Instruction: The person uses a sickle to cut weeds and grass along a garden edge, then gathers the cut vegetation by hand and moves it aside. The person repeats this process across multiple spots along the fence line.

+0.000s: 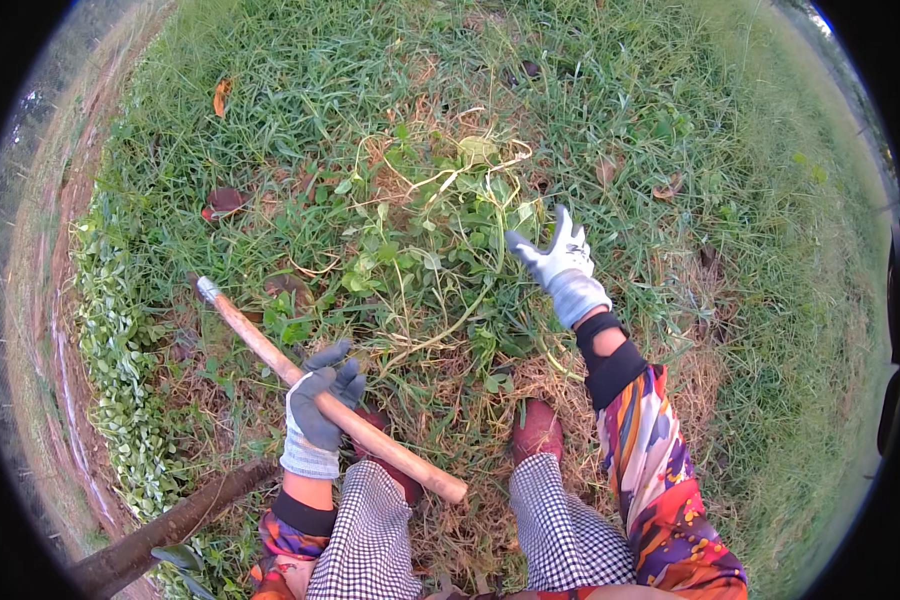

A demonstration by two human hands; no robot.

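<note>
My left hand [321,409], in a grey and white work glove, grips a wooden tool handle [375,439]. A metal ferrule [207,289] shows at the handle's far left end; the tool's head there is hard to make out. My right hand [559,259], gloved alike, is spread with its fingers apart and holds nothing. Just left of it lies a tangle of green leafy vines [435,255] with pale, partly dry stems [450,180], on the grass in front of me. Whether the right hand touches the leaves cannot be told.
Two dark red shoes [538,431] stand on dry cut grass. A brown tree trunk or branch [172,517] slants in at the lower left. Broad-leaved plants [120,375] line the left edge beside a strip of bare soil. Dry leaves [222,97] are scattered in the grass.
</note>
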